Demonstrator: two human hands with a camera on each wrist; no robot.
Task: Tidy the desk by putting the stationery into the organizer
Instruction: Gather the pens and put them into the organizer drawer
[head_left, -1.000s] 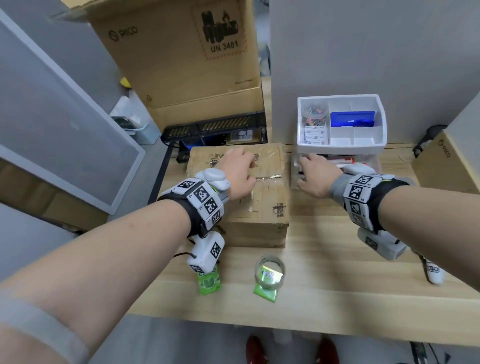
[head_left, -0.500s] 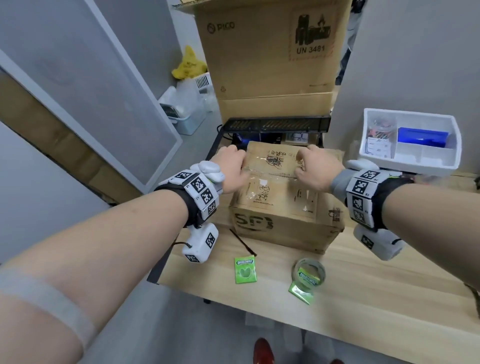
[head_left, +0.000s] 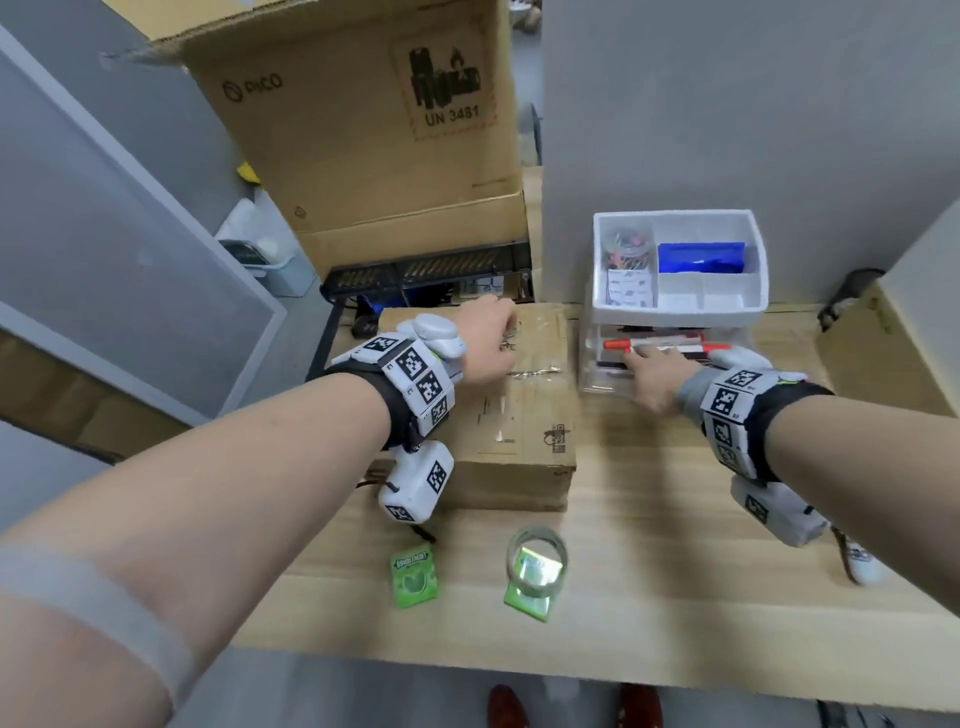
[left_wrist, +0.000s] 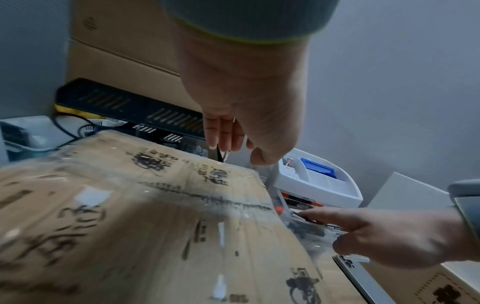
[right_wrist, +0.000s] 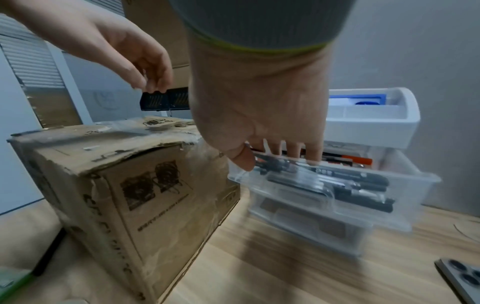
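Organizer (head_left: 675, 312): clear plastic drawer (right_wrist: 337, 181) (pens inside), right hand (head_left: 652, 371) touching.

Organizer (head_left: 675, 312) right of cardboard box (head_left: 519, 426); 2 gum packs (head_left: 413, 577) before the box, on desk (head_left: 675, 597).

Office or lab workspace, storage-corner feel: light wood desk (head_left: 649, 613) boxed in by grey partition panels (head_left: 727, 104), big PICO shipping carton (head_left: 363, 119) with UN 3481 battery label stacked behind, taped cardboard box (head_left: 524, 415) on the desk, black vented unit (head_left: 431, 270) with cables, possibly a network switch, white-and-clear desktop organizer (head_left: 680, 312) with drawers full of marker pens (right_wrist: 350, 181), smartphone (right_wrist: 462, 275) lying at the desk edge, gum packs (head_left: 413, 577) and tape roll (head_left: 537, 561) lying about
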